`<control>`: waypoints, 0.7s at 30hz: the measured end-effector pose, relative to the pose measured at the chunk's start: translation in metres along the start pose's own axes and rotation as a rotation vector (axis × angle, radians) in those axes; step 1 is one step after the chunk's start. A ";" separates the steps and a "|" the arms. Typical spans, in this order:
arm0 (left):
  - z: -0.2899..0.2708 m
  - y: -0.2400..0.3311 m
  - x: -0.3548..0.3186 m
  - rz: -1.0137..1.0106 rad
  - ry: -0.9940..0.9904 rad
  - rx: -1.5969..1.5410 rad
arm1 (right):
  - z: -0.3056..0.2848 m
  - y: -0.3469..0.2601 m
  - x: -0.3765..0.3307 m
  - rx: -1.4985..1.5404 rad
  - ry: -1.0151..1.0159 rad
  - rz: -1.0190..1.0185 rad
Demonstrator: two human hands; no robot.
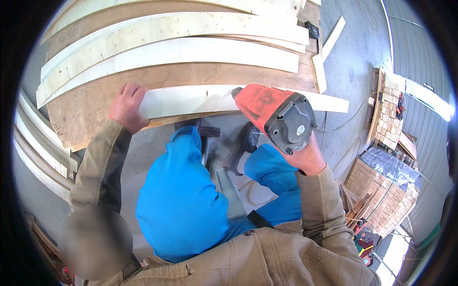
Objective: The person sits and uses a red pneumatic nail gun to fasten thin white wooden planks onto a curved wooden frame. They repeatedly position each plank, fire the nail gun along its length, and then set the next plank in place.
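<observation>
In my right hand (pixel 310 155) is a red and black nail gun (pixel 274 117); its body hides most of my fingers. The tool's nose rests on or just over the middle of a narrow pale wooden board (pixel 186 101), though contact is hard to judge. This board lies lengthwise along the near edge of the plywood worktop (pixel 81 117), with its right end jutting past the top's right edge. My left hand (pixel 129 107) grips the board's left end, fingers curled over it.
Several long pale boards (pixel 176 52) lie farther back on the worktop, and a black tape measure (pixel 312 30) sits at its far right. Below the near edge shows a hammer (pixel 210 132). More planks (pixel 43 138) are stacked at left; wood stacks (pixel 381 190) stand at right. Hoses cross the floor.
</observation>
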State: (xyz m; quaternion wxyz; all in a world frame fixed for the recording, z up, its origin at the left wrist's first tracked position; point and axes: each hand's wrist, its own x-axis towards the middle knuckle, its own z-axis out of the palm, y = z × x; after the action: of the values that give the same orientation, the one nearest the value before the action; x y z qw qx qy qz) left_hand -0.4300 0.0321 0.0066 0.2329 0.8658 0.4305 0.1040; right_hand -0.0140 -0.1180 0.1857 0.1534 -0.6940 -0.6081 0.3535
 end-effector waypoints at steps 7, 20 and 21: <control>0.003 -0.002 -0.001 -0.045 0.006 0.021 | -0.002 -0.006 0.000 0.055 -0.080 0.016; 0.000 -0.001 -0.001 -0.017 -0.001 -0.014 | -0.004 0.024 -0.030 -0.080 -0.109 -0.033; -0.001 -0.001 -0.001 -0.013 -0.005 -0.012 | -0.005 0.023 -0.032 -0.017 -0.120 -0.015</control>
State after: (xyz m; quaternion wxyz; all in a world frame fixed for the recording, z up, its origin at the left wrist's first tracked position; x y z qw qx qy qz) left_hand -0.4313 0.0324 0.0069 0.2400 0.8619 0.4347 0.1029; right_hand 0.0060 -0.1521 0.1835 0.1135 -0.6681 -0.6245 0.3883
